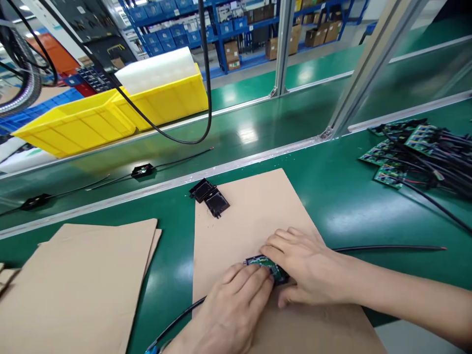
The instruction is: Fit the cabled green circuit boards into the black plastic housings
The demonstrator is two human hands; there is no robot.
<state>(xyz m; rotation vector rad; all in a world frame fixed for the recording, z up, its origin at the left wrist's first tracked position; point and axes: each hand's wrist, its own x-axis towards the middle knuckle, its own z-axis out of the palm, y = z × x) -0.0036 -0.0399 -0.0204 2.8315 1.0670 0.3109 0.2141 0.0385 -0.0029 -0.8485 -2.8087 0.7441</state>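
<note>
— What containers are there, and what's in them?

— Two yellow bins [121,110] stand side by side at the far left, beyond the green belt [258,123]. The nearer, lower bin looks empty from here; the taller one carries a white foam sheet [157,69] across its top. Farther back, blue racks [221,24] hold small blue boxes and brown cartons.

— And the hands?

— Both rest on a brown cardboard sheet [254,206] on the green bench [350,196]. The left hand [232,309] and the right hand [309,268] meet over a small green circuit board [267,268] in a black housing. Fingers of both hands are pressed on it from either side, closed on the part. A black cable [387,248] runs out to the right from it.

— Anything else on the surface?

— Two black covers [210,196] lie at the sheet's far left corner. More cardboard [84,280] lies to the left, and a pile of wired circuit boards [413,152] sits far right. Two small black modules [142,170] with leads lie on the belt.
</note>
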